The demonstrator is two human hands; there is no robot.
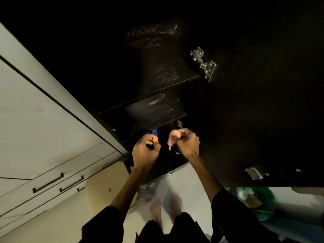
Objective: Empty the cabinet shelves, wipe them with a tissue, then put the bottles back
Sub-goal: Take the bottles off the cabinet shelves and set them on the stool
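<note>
Dim room on my feed. Cream drawer fronts with dark bar handles at 8 o'clock, pale floor at 6, green bag at 4.

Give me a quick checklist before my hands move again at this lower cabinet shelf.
1. Left hand grips the orange-capped item: ok.
2. Right hand holds the pink bottle: ok.
3. Upper shelves empty: ok, though streaky marks show.
4. Lower shelf emptied: not ok, a blue-capped bottle and small items remain.
5. Cabinet door open wide: ok.
6. Tissue within reach: cannot tell.
</note>
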